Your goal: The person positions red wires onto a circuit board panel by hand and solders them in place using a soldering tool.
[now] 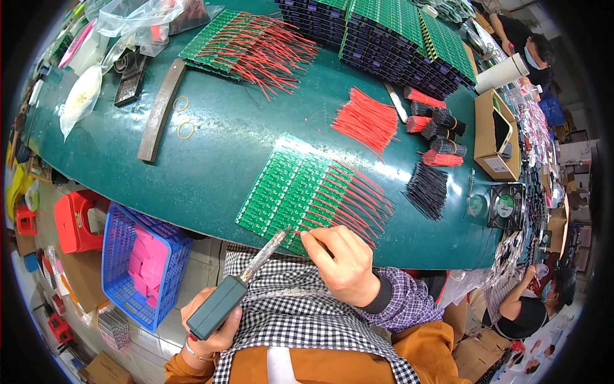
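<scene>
Left hand (pixel 219 339) grips a soldering iron (pixel 236 289) with boxy, smooth handle. Right hand (pixel 344 261), fingers bent, pinches a thin red wire (pixel 297 232).

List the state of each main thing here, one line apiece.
Circuit board: flat, red wires fanned from its right side
Soldering iron: tip at the board; heat unclear
Left hand: closed around the iron
Right hand: fingers bent at the board's near edge
Loose red wires: untied, piled
Loose black wires: untied, piled
Wire bundles: tied
Cardboard box: open
Blue basket: open, holding pink pieces
</scene>
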Demonstrator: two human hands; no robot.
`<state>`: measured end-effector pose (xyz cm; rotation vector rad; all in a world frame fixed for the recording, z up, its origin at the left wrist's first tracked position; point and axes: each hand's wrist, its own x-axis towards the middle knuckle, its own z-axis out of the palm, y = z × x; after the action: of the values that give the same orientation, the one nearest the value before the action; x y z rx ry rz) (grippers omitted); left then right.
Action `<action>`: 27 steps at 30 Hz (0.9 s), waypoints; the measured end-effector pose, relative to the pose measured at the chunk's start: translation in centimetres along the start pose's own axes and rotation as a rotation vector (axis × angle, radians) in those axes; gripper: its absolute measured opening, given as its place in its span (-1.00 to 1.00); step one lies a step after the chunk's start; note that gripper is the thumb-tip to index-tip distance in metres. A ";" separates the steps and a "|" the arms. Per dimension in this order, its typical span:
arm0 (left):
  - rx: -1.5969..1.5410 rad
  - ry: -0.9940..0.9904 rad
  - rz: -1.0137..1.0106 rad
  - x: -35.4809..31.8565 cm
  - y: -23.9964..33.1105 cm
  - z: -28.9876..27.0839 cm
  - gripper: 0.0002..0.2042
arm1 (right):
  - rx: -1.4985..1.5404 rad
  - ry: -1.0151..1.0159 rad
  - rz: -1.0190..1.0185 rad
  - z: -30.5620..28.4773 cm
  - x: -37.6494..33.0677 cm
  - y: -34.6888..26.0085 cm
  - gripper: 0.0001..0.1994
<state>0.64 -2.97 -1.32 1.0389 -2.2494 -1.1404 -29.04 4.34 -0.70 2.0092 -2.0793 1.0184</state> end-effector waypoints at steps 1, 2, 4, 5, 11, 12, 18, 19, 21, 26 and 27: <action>0.022 -0.003 0.072 0.6 0.2 -0.1 -0.72 | 0.000 -0.002 -0.001 0.0 0.0 0.0 -0.67; 0.044 -0.006 0.145 1.1 0.4 -0.2 -0.72 | -0.001 -0.002 -0.001 0.0 0.0 0.0 -0.67; 0.030 0.011 0.149 1.7 1.1 -0.1 -0.72 | -0.002 -0.015 -0.002 0.0 0.0 0.0 -0.66; 0.015 0.028 0.153 1.9 1.3 -0.1 -0.72 | -0.002 -0.015 -0.002 0.0 0.0 0.0 -0.66; -0.026 0.018 0.144 2.4 1.6 -0.1 -0.72 | -0.017 -0.018 -0.004 0.0 0.1 0.0 -0.66; -0.026 0.018 0.144 2.5 1.7 -0.1 -0.72 | -0.019 -0.018 -0.005 0.0 0.1 0.0 -0.67; 0.000 -0.016 0.164 2.9 2.0 -0.4 -0.75 | -0.029 -0.022 -0.010 -0.1 0.2 0.0 -0.68; -0.004 -0.019 0.162 3.0 2.0 -0.4 -0.75 | -0.030 -0.022 -0.012 -0.1 0.2 0.0 -0.68; -0.008 -0.022 0.160 3.0 2.0 -0.5 -0.75 | -0.030 -0.021 -0.011 0.0 0.2 0.0 -0.68; 0.037 0.015 0.120 1.7 1.4 -0.6 -0.74 | -0.031 -0.022 -0.012 0.0 0.2 0.0 -0.68; 0.037 0.016 0.120 1.5 1.2 -0.7 -0.74 | -0.035 -0.024 -0.010 -0.1 0.2 -0.1 -0.68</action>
<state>-0.44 -4.01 0.10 0.9101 -2.2945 -1.0412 -29.04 4.19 -0.50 2.0238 -2.0814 0.9536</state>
